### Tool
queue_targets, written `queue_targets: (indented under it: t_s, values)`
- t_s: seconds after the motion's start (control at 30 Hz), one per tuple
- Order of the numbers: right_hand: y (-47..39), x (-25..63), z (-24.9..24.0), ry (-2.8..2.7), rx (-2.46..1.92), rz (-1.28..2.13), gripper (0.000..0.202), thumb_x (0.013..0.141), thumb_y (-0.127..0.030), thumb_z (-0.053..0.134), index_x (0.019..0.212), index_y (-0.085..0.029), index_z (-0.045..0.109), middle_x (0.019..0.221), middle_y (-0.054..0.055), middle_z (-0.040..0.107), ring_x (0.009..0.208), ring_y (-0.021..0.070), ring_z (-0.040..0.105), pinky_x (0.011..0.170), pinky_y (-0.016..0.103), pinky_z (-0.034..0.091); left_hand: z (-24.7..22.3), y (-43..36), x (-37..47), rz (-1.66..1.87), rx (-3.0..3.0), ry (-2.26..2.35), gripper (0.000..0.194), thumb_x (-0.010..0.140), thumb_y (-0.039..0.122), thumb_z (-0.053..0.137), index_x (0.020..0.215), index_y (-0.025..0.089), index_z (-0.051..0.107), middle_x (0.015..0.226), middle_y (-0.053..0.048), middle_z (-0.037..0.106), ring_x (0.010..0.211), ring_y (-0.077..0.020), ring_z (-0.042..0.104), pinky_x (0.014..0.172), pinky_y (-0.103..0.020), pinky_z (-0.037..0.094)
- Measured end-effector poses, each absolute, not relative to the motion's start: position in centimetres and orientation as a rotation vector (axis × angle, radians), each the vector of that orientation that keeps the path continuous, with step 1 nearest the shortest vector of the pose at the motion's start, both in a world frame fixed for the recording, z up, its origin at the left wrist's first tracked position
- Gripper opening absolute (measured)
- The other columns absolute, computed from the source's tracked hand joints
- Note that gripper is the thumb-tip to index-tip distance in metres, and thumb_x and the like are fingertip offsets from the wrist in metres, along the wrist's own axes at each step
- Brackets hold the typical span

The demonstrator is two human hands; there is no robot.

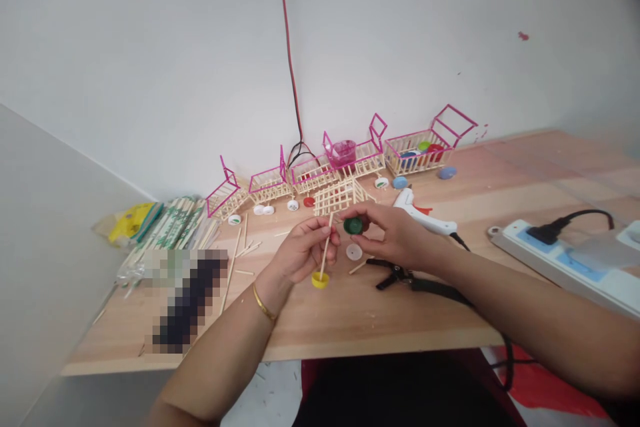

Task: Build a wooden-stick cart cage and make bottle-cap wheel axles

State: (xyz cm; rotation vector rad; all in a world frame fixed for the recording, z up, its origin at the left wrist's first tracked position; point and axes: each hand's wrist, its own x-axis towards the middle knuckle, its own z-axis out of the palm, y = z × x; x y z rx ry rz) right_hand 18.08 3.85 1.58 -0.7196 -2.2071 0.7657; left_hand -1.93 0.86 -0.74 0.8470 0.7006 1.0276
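My left hand (307, 248) is closed on a thin wooden stick (325, 255), held tilted. A yellow bottle cap (320, 280) sits at the stick's lower end. Between the fingertips of my right hand (393, 230) is a green bottle cap (353, 225), its hollow side facing me, close to the stick's upper end. Just beyond both hands lies a small basket of wooden sticks (340, 197), partly hidden by them. A whitish round cap (354, 252) lies on the table below the green one.
Several stick carts with pink rims (267, 179) line the wall, some on bottle-cap wheels. A white glue gun (425, 213), black-handled pliers (400, 277) and a power strip (560, 257) are at right. Packs of sticks (173, 230) and loose sticks (231, 267) lie left.
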Motion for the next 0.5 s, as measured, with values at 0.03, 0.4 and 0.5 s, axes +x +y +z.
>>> queue_targets:
  t_s: [0.03, 0.4, 0.5]
  values:
    - [3.90, 18.14, 1.58, -2.193, -0.719, 0.774, 0.030, 0.076, -0.013, 0.057, 0.106, -0.019, 0.056, 0.089, 0.002, 0.064, 0.078, 0.0144, 0.059, 0.072, 0.027, 0.049, -0.69, 0.75, -1.82, 1.022, 0.854, 0.692, 0.017, 0.077, 0.023, 0.067, 0.083, 0.013, 0.054, 0.069, -0.002, 0.062, 0.043, -0.0067, 0.050, 0.043, -0.020, 0.043]
    - [4.03, 18.69, 2.26, -2.270, -0.628, 0.825, 0.032, 0.080, -0.014, 0.055, 0.111, -0.022, 0.056, 0.101, 0.005, 0.064, 0.088, 0.0162, 0.059, 0.078, 0.030, 0.049, -0.84, 0.45, -1.35, 1.138, 1.000, 0.712, 0.021, 0.072, 0.025, 0.074, 0.083, 0.012, 0.061, 0.080, -0.004, 0.064, 0.067, -0.0117, 0.062, 0.066, -0.025, 0.048]
    - [4.06, 18.76, 2.39, -2.324, -0.599, 0.801, 0.029, 0.080, -0.015, 0.056, 0.108, -0.023, 0.059, 0.103, 0.004, 0.065, 0.092, 0.0170, 0.059, 0.081, 0.031, 0.047, -0.91, 0.70, -1.56, 1.203, 1.014, 0.727, 0.021, 0.072, 0.025, 0.074, 0.083, 0.013, 0.062, 0.083, -0.004, 0.064, 0.073, -0.0123, 0.063, 0.073, -0.026, 0.048]
